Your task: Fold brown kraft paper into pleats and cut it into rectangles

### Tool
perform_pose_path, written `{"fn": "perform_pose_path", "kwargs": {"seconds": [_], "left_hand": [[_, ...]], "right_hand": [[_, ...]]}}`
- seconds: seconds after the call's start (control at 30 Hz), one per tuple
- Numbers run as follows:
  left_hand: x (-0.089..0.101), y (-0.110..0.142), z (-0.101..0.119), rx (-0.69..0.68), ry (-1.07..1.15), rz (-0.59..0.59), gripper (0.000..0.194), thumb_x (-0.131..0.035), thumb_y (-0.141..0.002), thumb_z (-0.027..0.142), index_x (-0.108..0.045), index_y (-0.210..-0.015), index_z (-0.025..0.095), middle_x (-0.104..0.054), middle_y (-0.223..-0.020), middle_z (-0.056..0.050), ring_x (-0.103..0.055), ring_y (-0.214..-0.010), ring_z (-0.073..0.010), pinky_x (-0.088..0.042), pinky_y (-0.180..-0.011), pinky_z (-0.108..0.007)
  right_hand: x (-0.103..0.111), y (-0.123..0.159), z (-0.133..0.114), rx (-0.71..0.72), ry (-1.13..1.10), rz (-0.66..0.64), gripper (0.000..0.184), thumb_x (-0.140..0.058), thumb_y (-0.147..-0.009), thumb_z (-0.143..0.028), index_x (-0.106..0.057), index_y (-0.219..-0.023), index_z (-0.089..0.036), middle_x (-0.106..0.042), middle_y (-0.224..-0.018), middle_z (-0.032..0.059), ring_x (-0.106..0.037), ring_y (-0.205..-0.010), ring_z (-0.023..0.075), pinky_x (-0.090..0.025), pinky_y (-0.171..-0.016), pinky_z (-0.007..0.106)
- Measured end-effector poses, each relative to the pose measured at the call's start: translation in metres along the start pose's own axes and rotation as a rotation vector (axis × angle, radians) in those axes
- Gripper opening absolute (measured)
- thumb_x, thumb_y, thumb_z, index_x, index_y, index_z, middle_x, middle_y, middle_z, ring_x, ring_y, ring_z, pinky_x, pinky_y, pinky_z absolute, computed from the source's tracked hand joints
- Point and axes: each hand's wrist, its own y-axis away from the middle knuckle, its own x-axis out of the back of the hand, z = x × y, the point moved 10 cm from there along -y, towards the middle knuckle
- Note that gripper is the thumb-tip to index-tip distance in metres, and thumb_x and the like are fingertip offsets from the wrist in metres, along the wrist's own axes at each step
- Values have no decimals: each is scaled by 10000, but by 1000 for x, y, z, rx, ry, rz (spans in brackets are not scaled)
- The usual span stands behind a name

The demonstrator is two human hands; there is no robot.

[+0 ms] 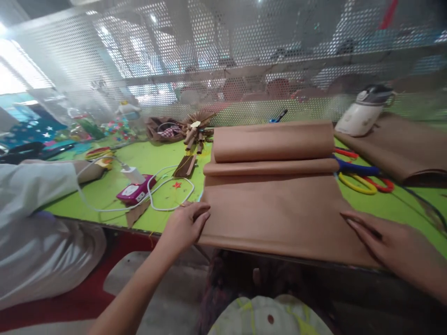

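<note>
A wide sheet of brown kraft paper (pixel 272 209) lies in front of me, its near edge along the table's front edge. Its far end is curled into a loose roll, with a narrower fold just below. My left hand (pixel 186 221) pinches the sheet's left edge between thumb and fingers. At the opposite edge, my right hand (pixel 380 232) pinches the paper the same way. Right of the roll lie scissors with yellow handles (pixel 356 184) and red handles (pixel 382 184), partly covered by the paper.
A white bottle (pixel 363 111) leans on another brown paper roll (pixel 412 149) at right. Left are a purple power socket (pixel 138 190), a white cable (pixel 171 209) and a co-worker's sleeve (pixel 42 186). Small paper-stick crafts (pixel 195 137) stand before a perforated metal screen (pixel 244 60).
</note>
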Motion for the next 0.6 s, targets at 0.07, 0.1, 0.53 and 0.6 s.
{"fn": "perform_pose_path", "kwargs": {"seconds": [0.07,0.1,0.53,0.6], "left_hand": [[-1,2,-1,13,-15,6,326,-466,-869,336,-688,-1051,182,-702,-1020,-77,-617,-976,-240,-466,-884,-366],[0,4,-1,20,-23,15,323,-463,-871,328,-690,-1046,181,-704,-1010,-77,-618,-968,-241,-467,-880,-370],[7,12,-1,16,25,39,350,-421,-850,344,-718,-945,187,-701,-908,-83,-630,-890,-227,-488,-814,-343],[7,11,-2,13,31,32,373,-418,-841,371,-719,-949,179,-701,-912,-89,-631,-892,-234,-489,-818,-350]], "right_hand": [[-3,2,-4,47,30,-18,376,-363,-913,-411,-665,-1060,-242,-734,-983,77,-699,-784,334,-543,-629,448],[-3,2,-5,71,44,-17,384,-345,-919,-408,-657,-1069,-240,-730,-997,82,-698,-796,342,-545,-640,462],[-9,1,1,34,43,-30,352,-405,-920,-384,-678,-1072,-224,-724,-1028,84,-694,-872,293,-558,-729,445],[-10,-3,2,-6,18,-76,358,-413,-917,-379,-682,-1085,-211,-721,-1043,79,-693,-888,289,-556,-754,447]]}}
